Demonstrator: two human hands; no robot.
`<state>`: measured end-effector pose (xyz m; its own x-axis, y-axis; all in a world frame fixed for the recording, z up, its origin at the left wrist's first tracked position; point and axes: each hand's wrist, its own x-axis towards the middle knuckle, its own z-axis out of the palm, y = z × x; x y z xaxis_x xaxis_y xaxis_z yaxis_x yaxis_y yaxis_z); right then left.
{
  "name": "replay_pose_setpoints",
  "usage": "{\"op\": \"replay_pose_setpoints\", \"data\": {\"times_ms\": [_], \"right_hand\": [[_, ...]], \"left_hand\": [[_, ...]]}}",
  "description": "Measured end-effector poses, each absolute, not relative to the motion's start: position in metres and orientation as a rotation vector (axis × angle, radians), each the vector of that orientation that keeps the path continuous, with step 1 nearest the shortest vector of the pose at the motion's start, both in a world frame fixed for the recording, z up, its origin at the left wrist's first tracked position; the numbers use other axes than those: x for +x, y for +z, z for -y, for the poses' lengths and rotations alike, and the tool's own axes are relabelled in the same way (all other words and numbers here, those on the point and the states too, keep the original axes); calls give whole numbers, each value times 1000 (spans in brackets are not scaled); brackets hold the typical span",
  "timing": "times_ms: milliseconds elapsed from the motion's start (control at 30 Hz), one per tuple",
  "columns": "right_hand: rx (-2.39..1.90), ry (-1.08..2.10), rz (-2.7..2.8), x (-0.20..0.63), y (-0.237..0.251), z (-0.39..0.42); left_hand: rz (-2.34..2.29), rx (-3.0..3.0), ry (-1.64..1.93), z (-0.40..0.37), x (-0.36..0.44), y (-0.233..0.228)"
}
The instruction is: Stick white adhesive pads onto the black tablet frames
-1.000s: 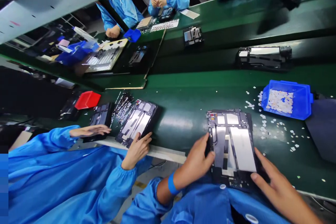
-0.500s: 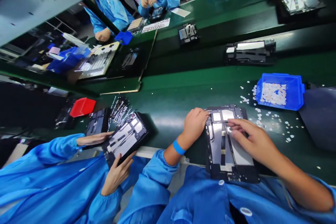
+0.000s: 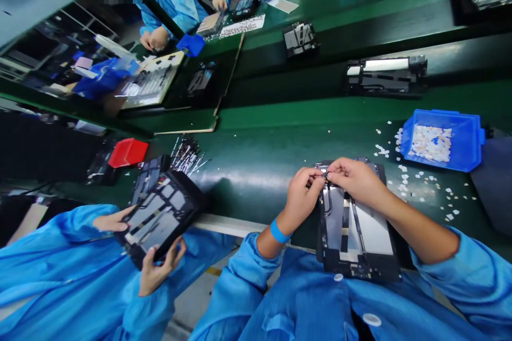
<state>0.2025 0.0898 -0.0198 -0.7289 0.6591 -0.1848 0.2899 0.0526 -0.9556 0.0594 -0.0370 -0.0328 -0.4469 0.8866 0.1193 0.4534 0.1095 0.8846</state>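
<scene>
An opened tablet [image 3: 374,232], with silver panels, dark flex strips and a black frame, lies at the table's near edge in front of me. Over its far left corner, my left hand [image 3: 303,192] pinches with thumb and fingertips. Close against it, my right hand [image 3: 356,178] is also closed in a pinch, its forearm crossing the tablet's right side. A tiny dark piece shows between the fingertips of both hands, too small to name. The two hands cover part of the tablet's far end.
Right of the tablet stands a blue bin [image 3: 472,144] of small pale pieces, with more scattered around it. At left, a co-worker holds another opened tablet [image 3: 160,218] near a red bin [image 3: 128,153] and a pile of thin strips [image 3: 188,154]. Several devices lie farther back.
My right hand has moved from the tablet's middle to its far left corner, meeting my left hand there. The neighbouring co-worker's tablet has shifted left and toward their body.
</scene>
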Motion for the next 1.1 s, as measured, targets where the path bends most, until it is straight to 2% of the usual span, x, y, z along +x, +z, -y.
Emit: {"op": "replay_pose_setpoints", "data": {"times_ms": [167, 333, 500, 667, 900, 1100], "right_hand": [[-946, 1656, 2105, 204, -16, -87], [-819, 1144, 2347, 210, -18, -77], [-592, 792, 2520, 213, -29, -75], [-485, 685, 2549, 212, -30, -76], [-743, 458, 2437, 209, -25, -62], [-949, 558, 2405, 219, -9, -76]], "left_hand": [[-1889, 1002, 1271, 39, 72, -26], [-1876, 882, 1309, 36, 74, -23], [-2077, 1284, 1248, 44, 72, -23], [-2172, 1612, 1117, 48, 70, -23], [-2136, 1446, 1169, 41, 72, -20], [-2000, 1198, 1238, 38, 71, -20]]}}
